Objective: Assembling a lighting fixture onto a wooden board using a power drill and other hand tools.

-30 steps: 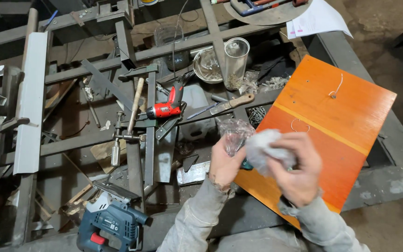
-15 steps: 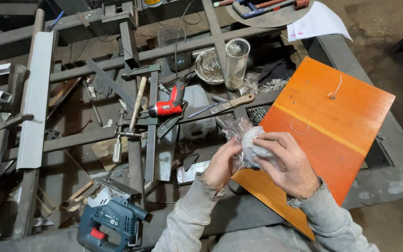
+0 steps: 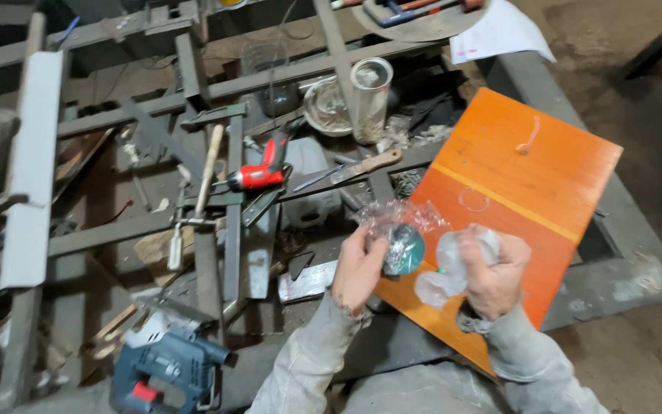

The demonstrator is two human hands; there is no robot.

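A teal disc (image 3: 405, 249), round and half wrapped in clear crinkled plastic, sits at the centre of view, pinched in the left hand (image 3: 359, 268). The right hand (image 3: 493, 270), at three o'clock from it, is closed on a wad of clear plastic wrap (image 3: 444, 268). Both hover over the orange board (image 3: 526, 199). At seven o'clock lies a blue jigsaw (image 3: 166, 372); at ten o'clock a red tool (image 3: 260, 173) and a hammer (image 3: 197, 199) on the cluttered worktop (image 3: 101, 230). With so light a pinch, the disc could slip among the scrap.

Clear crinkled plastic wrapper (image 3: 392, 218) – between hands, around teal disc (image 3: 405, 249), over orange board (image 3: 526, 192).
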